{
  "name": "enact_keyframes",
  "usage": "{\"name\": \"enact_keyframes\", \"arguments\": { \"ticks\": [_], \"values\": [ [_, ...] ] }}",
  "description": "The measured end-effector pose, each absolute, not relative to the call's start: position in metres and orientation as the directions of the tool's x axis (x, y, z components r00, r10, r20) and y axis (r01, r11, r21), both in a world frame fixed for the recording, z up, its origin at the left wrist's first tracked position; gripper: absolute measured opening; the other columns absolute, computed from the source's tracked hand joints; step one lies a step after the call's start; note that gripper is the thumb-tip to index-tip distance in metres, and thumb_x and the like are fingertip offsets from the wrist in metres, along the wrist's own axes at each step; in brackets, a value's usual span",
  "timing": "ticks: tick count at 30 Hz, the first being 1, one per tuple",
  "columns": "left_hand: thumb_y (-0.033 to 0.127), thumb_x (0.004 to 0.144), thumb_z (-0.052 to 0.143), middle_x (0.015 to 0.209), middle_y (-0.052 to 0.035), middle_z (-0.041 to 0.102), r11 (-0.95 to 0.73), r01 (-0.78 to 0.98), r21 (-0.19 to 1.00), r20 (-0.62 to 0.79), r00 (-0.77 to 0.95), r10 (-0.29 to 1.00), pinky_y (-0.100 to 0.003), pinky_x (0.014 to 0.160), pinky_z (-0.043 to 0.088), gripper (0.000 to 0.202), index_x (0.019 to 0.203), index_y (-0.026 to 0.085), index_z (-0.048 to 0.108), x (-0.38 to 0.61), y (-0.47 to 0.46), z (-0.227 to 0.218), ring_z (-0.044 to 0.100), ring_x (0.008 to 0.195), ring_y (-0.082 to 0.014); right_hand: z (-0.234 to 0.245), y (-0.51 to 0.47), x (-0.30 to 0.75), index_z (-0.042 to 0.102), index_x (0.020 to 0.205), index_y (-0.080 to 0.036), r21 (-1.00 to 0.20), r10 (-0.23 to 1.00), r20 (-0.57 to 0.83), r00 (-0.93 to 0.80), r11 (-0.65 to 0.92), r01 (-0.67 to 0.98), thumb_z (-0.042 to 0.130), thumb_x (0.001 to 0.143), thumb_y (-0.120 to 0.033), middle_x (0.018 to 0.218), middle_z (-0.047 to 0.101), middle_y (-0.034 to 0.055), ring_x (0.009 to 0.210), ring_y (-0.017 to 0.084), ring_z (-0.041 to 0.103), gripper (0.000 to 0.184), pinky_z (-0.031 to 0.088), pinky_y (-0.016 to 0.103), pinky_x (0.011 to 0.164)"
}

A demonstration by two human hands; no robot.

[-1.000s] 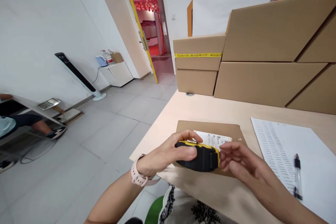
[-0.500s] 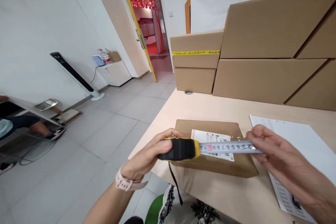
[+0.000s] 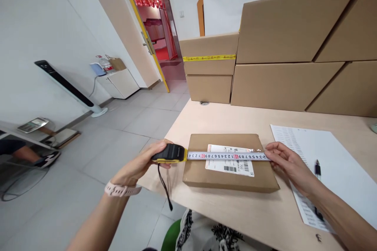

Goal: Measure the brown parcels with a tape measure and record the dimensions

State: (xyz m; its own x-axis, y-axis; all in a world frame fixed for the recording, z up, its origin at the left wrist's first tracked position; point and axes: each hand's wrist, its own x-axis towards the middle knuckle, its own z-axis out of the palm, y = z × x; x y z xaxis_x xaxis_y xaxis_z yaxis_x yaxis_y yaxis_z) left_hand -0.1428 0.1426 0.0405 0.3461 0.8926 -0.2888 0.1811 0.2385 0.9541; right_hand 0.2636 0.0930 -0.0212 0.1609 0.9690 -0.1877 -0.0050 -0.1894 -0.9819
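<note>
My left hand (image 3: pixel 147 160) is closed around the black and yellow case of a tape measure (image 3: pixel 169 153), just past the left edge of a small cardboard box (image 3: pixel 229 182). A black wrist strap dangles from the case. The white blade, with black and red numbers, runs straight across the top of the box. At the box's right edge, my right hand (image 3: pixel 287 164) pinches the blade's end between thumb and fingers. A white shipping label (image 3: pixel 229 166) on the box lies partly under the blade.
Printed sheets (image 3: pixel 332 157) with a black pen (image 3: pixel 317 169) lie right of the box on the wooden table (image 3: pixel 212 121). Large cardboard boxes (image 3: pixel 285 86) are stacked along the back. Across the floor stand a tower fan (image 3: pixel 67 86) and a scale (image 3: pixel 33 124); a person's leg (image 3: pixel 28 155) shows at far left.
The blade has been drawn out longer as my left hand moved left with the case. My right hand has shifted slightly left, to the box's edge. The view has turned a little right.
</note>
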Motion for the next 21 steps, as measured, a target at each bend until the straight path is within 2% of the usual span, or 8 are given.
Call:
{"name": "enact_keyframes", "arguments": {
  "ticks": [4,6,8,11,13,15,18,21],
  "values": [
    [0.053,0.086,0.055,0.094,-0.0093,0.071,0.291,0.167,0.942,-0.329,0.287,0.9,-0.033,0.065,0.059,0.041,0.1,0.016,0.068,-0.152,0.153,0.039,0.066,0.083,-0.0234,-0.029,0.092,0.257,0.061,0.092,-0.024,-0.977,0.966,-0.213,0.145,-0.206,-0.063,0.078,0.068,-0.049,0.083,0.064,0.0011,0.078,0.019,0.06,0.039,0.048,0.026,0.063],
    [0.055,0.085,0.056,0.09,-0.0107,0.072,0.313,0.14,0.939,-0.34,0.273,0.9,-0.033,0.062,0.059,0.044,0.099,0.015,0.068,-0.154,0.155,0.035,0.067,0.078,-0.0243,-0.034,0.092,0.254,0.061,0.098,-0.026,-0.97,0.96,-0.237,0.15,-0.224,-0.099,0.078,0.068,-0.048,0.089,0.067,0.0016,0.083,0.021,0.063,0.041,0.051,0.028,0.067],
    [0.057,0.082,0.059,0.084,-0.0114,0.072,0.32,0.094,0.943,-0.334,0.269,0.903,-0.032,0.057,0.057,0.047,0.097,0.014,0.068,-0.155,0.155,0.031,0.068,0.072,-0.0247,-0.038,0.091,0.252,0.061,0.109,-0.029,-0.963,0.955,-0.257,0.151,-0.24,-0.12,0.078,0.07,-0.048,0.104,0.069,0.0032,0.095,0.023,0.064,0.047,0.053,0.029,0.074],
    [0.055,0.077,0.067,0.081,-0.0116,0.073,0.304,-0.007,0.953,-0.291,0.262,0.92,-0.029,0.053,0.054,0.048,0.099,0.013,0.069,-0.157,0.15,0.024,0.067,0.069,-0.0238,-0.041,0.091,0.25,0.06,0.12,-0.034,-0.964,0.949,-0.257,0.181,-0.239,-0.115,0.076,0.07,-0.048,0.132,0.061,0.0018,0.118,0.025,0.057,0.055,0.052,0.028,0.087],
    [0.052,0.074,0.072,0.083,-0.0112,0.073,0.28,-0.09,0.956,-0.251,0.246,0.936,-0.027,0.054,0.052,0.048,0.101,0.012,0.07,-0.159,0.145,0.018,0.066,0.07,-0.0223,-0.041,0.091,0.249,0.06,0.123,-0.035,-0.96,0.942,-0.273,0.197,-0.255,-0.112,0.076,0.07,-0.049,0.139,0.056,0.0001,0.124,0.026,0.053,0.057,0.051,0.028,0.093],
    [0.05,0.069,0.077,0.086,-0.0106,0.073,0.249,-0.182,0.951,-0.21,0.213,0.954,-0.026,0.057,0.052,0.051,0.103,0.012,0.07,-0.16,0.138,0.01,0.065,0.072,-0.0203,-0.04,0.09,0.247,0.061,0.123,-0.035,-0.954,0.934,-0.295,0.203,-0.277,-0.113,0.076,0.069,-0.05,0.139,0.057,-0.0007,0.125,0.026,0.053,0.057,0.051,0.026,0.093],
    [0.051,0.061,0.083,0.097,-0.0108,0.072,0.2,-0.314,0.928,-0.162,0.144,0.976,-0.028,0.071,0.054,0.065,0.111,0.013,0.069,-0.155,0.126,-0.004,0.065,0.083,-0.0207,-0.038,0.09,0.245,0.061,0.122,-0.036,-0.945,0.922,-0.322,0.217,-0.3,-0.129,0.076,0.068,-0.05,0.137,0.059,-0.0022,0.124,0.025,0.054,0.058,0.052,0.021,0.088],
    [0.06,0.055,0.083,0.104,-0.0104,0.071,0.137,-0.422,0.896,-0.132,0.041,0.99,-0.032,0.085,0.053,0.075,0.113,0.015,0.069,-0.143,0.117,-0.018,0.064,0.095,-0.0228,-0.036,0.09,0.245,0.061,0.122,-0.038,-0.931,0.908,-0.361,0.213,-0.338,-0.138,0.077,0.067,-0.05,0.136,0.059,-0.0029,0.123,0.025,0.055,0.058,0.053,0.019,0.084]
  ]
}}
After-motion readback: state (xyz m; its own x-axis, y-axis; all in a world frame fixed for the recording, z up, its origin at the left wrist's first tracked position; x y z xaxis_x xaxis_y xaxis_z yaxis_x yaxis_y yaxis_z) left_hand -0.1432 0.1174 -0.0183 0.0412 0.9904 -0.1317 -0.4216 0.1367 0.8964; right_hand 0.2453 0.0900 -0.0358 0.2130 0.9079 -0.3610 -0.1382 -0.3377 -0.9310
